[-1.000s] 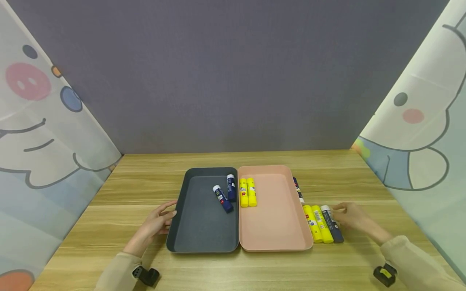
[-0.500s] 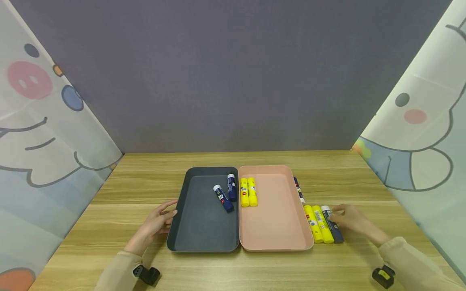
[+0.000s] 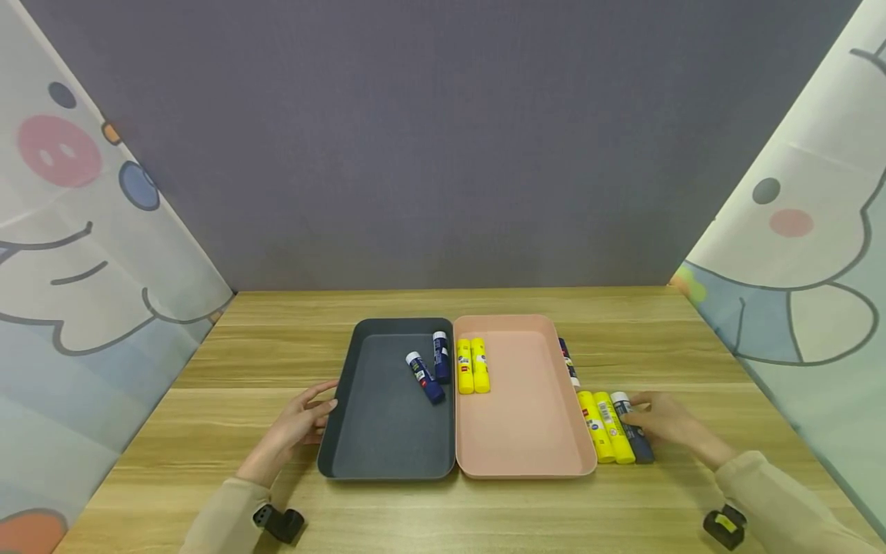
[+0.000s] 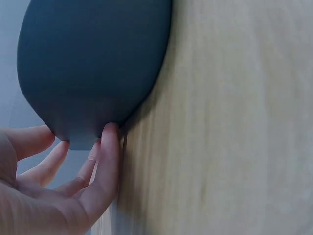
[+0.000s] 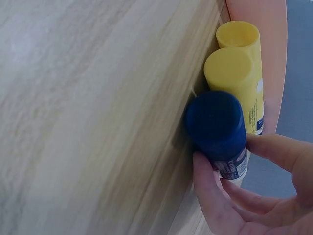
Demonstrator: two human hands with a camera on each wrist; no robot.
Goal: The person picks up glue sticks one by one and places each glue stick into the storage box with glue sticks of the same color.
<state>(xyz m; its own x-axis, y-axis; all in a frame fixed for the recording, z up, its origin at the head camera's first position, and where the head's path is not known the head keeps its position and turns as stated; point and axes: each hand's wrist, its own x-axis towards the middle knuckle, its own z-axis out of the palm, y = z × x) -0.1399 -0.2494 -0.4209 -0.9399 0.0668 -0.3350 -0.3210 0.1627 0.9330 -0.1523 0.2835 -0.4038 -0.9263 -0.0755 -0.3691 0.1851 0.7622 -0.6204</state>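
Observation:
My right hand [image 3: 667,419] pinches a dark blue glue stick [image 3: 642,448] with a white cap, thumb on one side and fingers on the other. In the right wrist view the blue glue stick [image 5: 215,117] lies beside two yellow glue sticks [image 5: 229,68]. Those two yellow sticks lie against the right side of the pink tray [image 3: 526,438]. At the far left, fingertips and thumb of my left hand [image 3: 298,419] touch the outer wall of the dark grey tray [image 3: 388,446]; the left wrist view shows the fingers [image 4: 108,161] at its side.
Two blue glue sticks [image 3: 424,377] lie in the grey tray. The pink tray, side by side with it, holds two yellow glue sticks [image 3: 464,365]. Another blue glue stick [image 3: 569,362] lies partly hidden behind the pink tray's right edge. A grey panel [image 3: 443,154] stands behind the wooden table [image 3: 277,331].
My right hand has shifted slightly left, and its thumb and fingers have closed onto the blue glue stick. The left hand and the trays have stayed in place.

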